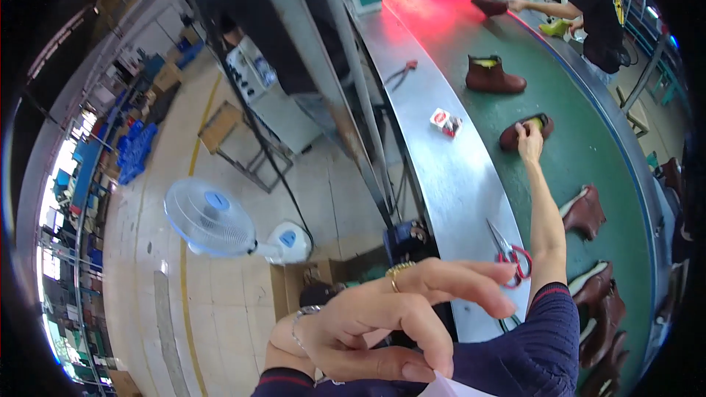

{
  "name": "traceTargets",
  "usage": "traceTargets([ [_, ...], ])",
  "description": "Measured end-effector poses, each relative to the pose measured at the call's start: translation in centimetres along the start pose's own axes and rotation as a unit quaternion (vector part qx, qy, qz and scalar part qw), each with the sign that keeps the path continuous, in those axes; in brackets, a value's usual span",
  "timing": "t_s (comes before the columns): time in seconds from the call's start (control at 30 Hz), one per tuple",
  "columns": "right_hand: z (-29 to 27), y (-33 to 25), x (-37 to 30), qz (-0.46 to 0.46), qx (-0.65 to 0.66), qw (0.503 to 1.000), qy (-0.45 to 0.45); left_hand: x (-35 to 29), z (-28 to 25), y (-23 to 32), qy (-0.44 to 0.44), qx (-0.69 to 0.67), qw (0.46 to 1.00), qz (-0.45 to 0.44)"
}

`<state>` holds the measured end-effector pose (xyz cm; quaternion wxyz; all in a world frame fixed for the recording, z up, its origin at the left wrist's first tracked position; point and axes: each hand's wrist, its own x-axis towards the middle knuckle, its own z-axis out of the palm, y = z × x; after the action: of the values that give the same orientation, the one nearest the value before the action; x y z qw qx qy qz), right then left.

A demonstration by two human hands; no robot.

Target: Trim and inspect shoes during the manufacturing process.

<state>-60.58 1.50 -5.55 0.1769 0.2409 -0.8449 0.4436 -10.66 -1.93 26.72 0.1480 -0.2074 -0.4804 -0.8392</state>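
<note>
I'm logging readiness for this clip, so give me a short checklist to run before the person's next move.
1. Right hand at the low brown boot: ok, fingers at its opening.
2. Its grip there: cannot tell, the hand hides the contact.
3. Left hand holding the white piece: ok, pinched at the thumb and fingertips.
4. White piece fully in view: not ok, the lower edge cuts it off.
5. Scissors well away from the green belt: not ok, red handles reach the belt-side edge of the metal ledge.
</note>
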Motion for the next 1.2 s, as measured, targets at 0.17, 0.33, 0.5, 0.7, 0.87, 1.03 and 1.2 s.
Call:
traceTargets([
  [0.17, -11.1, -6.5, 0.1, -0.052, 0.067, 0.992, -0.098, -1.8, 0.8, 0.7, -0.042, 0.118, 0.989, 0.079],
  [0.33, -21.3, -20.4, -6.2, -0.049, 0.214, 0.949, -0.228, -5.5, 1.1, -0.8, 0.039, 0.319, 0.945, -0.067],
  [0.5, -25.5, -31.3, -14.1, -0.009, 0.372, 0.837, -0.401, -11.5, -2.8, -6.9, 0.063, 0.586, 0.792, -0.158],
  [0.7, -22.2, -37.5, -21.9, -0.026, 0.405, 0.738, -0.539, -19.9, -1.5, -9.3, 0.2, 0.328, 0.913, -0.134],
  [0.87, -18.2, -39.1, -26.8, -0.05, 0.419, 0.684, -0.595, -25.6, -1.3, -9.7, 0.317, 0.302, 0.888, -0.141],
  [1.03, -17.3, -38.6, -29.8, 0.015, 0.449, 0.68, -0.58, -29.5, -1.5, -10.2, 0.367, 0.295, 0.87, -0.144],
  [1.2, -17.3, -31.8, -31.3, 0.074, 0.358, 0.79, -0.492, -31.9, -1.5, -9.8, 0.39, 0.319, 0.855, -0.127],
])
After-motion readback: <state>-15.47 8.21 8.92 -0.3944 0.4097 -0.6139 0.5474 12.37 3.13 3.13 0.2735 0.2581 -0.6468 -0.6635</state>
